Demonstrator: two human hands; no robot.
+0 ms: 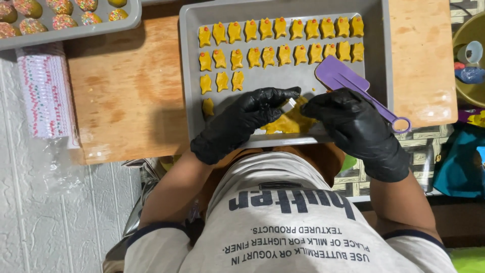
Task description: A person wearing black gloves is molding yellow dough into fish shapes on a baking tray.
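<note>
Yellow dough lump [289, 123] lies at near edge of grey tray [384, 60], between both gloved hands, long axis left-right
Left hand [242, 121] pinches small white cutter [291, 103] just above dough; right hand [353, 126] rests closed on dough's right end, grip hidden
Purple spatula [343, 78] just beyond right hand
Rows of yellow fish-shaped pieces [280, 43] farther up tray
Tray sits on wooden board [126, 86]; second tray of sprinkled balls [60, 20] far left

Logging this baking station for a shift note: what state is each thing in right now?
Grey metal tray: partly filled.
Yellow fish-shaped dough pieces: laid in rows.
Purple plastic spatula: lying on tray, untouched.
Yellow dough lump: between both hands.
Left hand: black-gloved, pinching a small white piece.
Right hand: black-gloved, on dough.
</note>
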